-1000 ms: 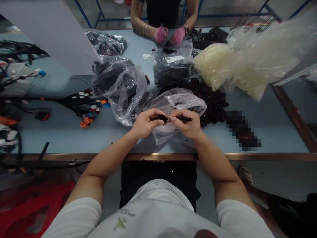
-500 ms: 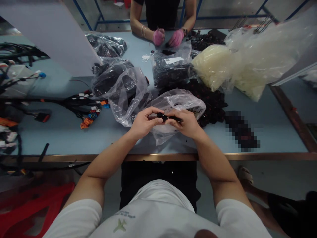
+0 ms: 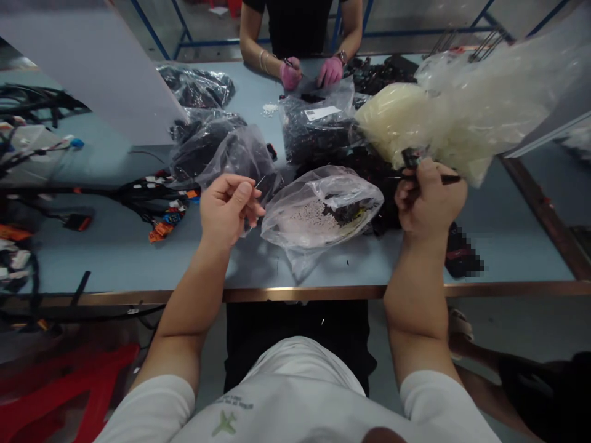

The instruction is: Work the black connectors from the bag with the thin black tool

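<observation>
My left hand (image 3: pixel 231 209) is over the left side of an open clear plastic bag (image 3: pixel 295 237), thumb and forefinger pinched together. Something thin may show at its fingertips, too small to name. On the right, my right hand (image 3: pixel 431 197) is closed round a slim black pen-like tool (image 3: pixel 451 179). A small black plastic part (image 3: pixel 412 157) shows at that hand's fingers, in front of the yellowish bag; whether it is gripped too is hard to tell. Tiny light and dark pieces lie inside the open bag. Behind it spreads a pile of black parts (image 3: pixel 318 161).
Bags of black parts (image 3: pixel 207 144) and a labelled bag (image 3: pixel 314 129) stand farther back. Yellowish bags (image 3: pixel 392 120) are at right. Wire harnesses (image 3: pixel 124 195) lie left. Across the table, a co-worker's pink-gloved hands (image 3: pixel 330 72) work. The table edge (image 3: pixel 295 293) is in front.
My hands have parted from together above the bag: the left moved left, the right moved right and away with the black tool. The bag's opening is now uncovered.
</observation>
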